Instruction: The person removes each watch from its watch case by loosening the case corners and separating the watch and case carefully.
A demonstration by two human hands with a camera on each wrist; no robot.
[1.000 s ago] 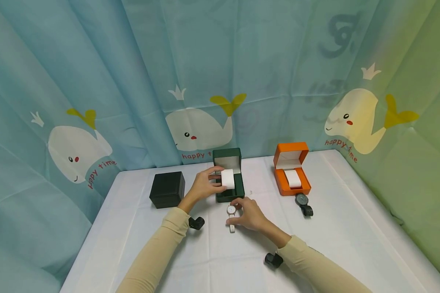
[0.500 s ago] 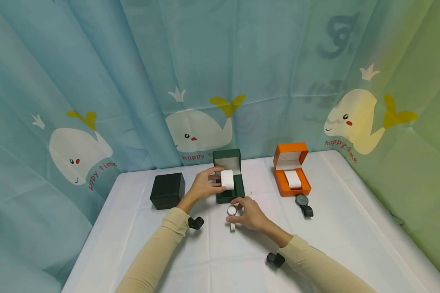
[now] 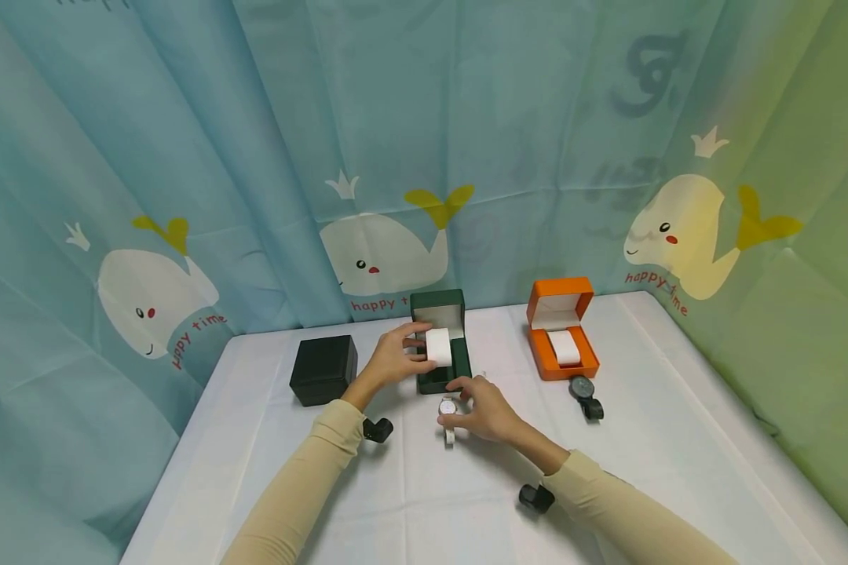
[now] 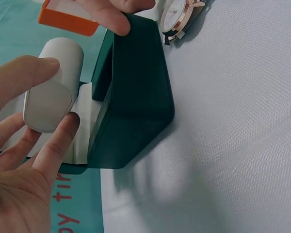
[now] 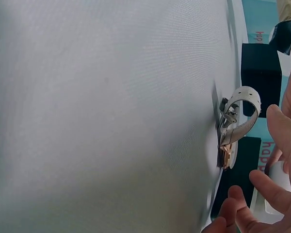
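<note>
My left hand (image 3: 392, 357) pinches a white watch cushion (image 4: 58, 80) between thumb and fingers, over the open green watch box (image 3: 435, 381). The cushion is tilted in the left wrist view. In front of the box a watch (image 3: 447, 407) with a white strap and rose-gold case rests on the table, its strap looped. My right hand (image 3: 490, 410) is spread around that watch with thumb and fingers apart. The right wrist view shows a gap between the thumb (image 5: 280, 125) and the watch's strap (image 5: 247, 97). In the head view the thumb covers part of the strap.
A closed black box (image 3: 323, 369) stands to the left. On the right an open orange watch box (image 3: 563, 365) holds a white cushion (image 3: 564, 347), with a black watch (image 3: 583, 390) in front of it. Behind the white-covered table (image 3: 311, 486) hangs a blue whale-print curtain (image 3: 509, 157).
My right hand has shifted slightly up and right, its thumb now lower on the watch's dial edge in the head view. The left hand keeps the cushion in place.
</note>
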